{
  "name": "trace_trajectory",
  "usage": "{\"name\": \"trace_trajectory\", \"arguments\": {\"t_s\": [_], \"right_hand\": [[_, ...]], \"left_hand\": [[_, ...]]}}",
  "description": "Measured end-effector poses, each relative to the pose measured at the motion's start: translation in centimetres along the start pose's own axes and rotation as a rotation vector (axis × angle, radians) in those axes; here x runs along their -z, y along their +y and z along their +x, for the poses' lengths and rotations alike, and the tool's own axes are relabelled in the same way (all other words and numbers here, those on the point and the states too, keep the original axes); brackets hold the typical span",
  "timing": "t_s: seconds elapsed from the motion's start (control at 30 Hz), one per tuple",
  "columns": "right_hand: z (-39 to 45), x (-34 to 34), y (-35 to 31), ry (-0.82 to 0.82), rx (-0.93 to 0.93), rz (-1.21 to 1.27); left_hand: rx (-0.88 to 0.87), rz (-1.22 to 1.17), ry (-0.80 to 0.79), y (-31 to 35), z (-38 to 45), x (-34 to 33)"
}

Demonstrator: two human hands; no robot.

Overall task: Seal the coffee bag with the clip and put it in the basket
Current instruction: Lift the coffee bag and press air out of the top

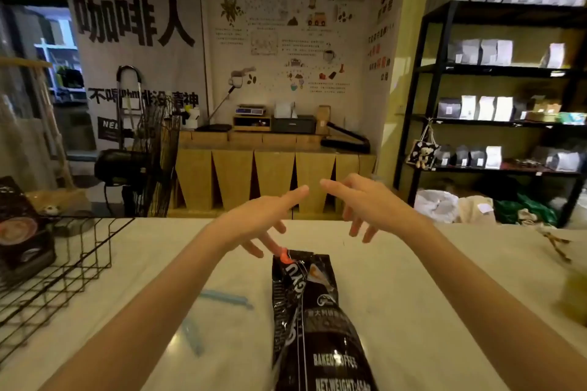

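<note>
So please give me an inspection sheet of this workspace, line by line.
Surface: pale counter, mostly bare.
Job's things: black glossy coffee bag lying flat; black wire basket at left; pale blue plastic clip left of the bag.
Clutter: second blue strip, blurred.
Grippers: left hand and right hand open above the bag top.
Cables: nothing seen.
Surroundings: black shelf rack, black floor fan.

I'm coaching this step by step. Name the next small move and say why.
Probably pick up the blue clip with the left hand: both hands are open and empty above the coffee bag, which lies flat with its top unclipped, and the clip lies loose on the counter.
</note>
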State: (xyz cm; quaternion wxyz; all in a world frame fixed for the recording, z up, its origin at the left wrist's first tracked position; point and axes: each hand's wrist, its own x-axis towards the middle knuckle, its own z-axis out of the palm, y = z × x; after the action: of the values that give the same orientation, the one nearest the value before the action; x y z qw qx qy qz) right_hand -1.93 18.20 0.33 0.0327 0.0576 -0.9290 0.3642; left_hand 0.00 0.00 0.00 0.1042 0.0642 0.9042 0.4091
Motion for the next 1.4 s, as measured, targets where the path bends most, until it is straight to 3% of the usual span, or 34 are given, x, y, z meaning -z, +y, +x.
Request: {"name": "trace_trajectory", "arguments": {"t_s": [0.13,0.4,0.53,0.7,0.97,1.23,1.4], "right_hand": [[-1.1,-2.1,1.9,-0.143,-0.109,-0.09],[-2.6,-5.4,5.2,-0.396,-0.334,-0.091],[-3.1,-6.8,6.3,-0.505,-0.411,-0.092],[-3.4,-7.7,7.2,-0.551,-0.385,0.031],[-3.7,-7.5,7.3,-0.347,-0.297,0.19],[-5.4,-5.1,4.5,0.097,-0.024,0.355],[-6.7,-4.1,3.4,0.235,0.156,0.332]], "left_hand": [[0.15,0.074,-0.124,-2.4,-0.7,-2.4],[0.28,0.105,-0.205,-5.9,-0.7,-6.0],[0.293,0.09,-0.267,-6.3,-0.8,-7.2],[0.228,0.037,-0.228,-6.6,-1.2,-8.2],[0.139,-0.081,-0.084,-6.1,-1.5,-7.6],[-0.276,-0.222,0.267,-4.7,-2.3,-7.0],[-0.425,-0.286,0.382,-5.2,-2.1,-7.2]]}}
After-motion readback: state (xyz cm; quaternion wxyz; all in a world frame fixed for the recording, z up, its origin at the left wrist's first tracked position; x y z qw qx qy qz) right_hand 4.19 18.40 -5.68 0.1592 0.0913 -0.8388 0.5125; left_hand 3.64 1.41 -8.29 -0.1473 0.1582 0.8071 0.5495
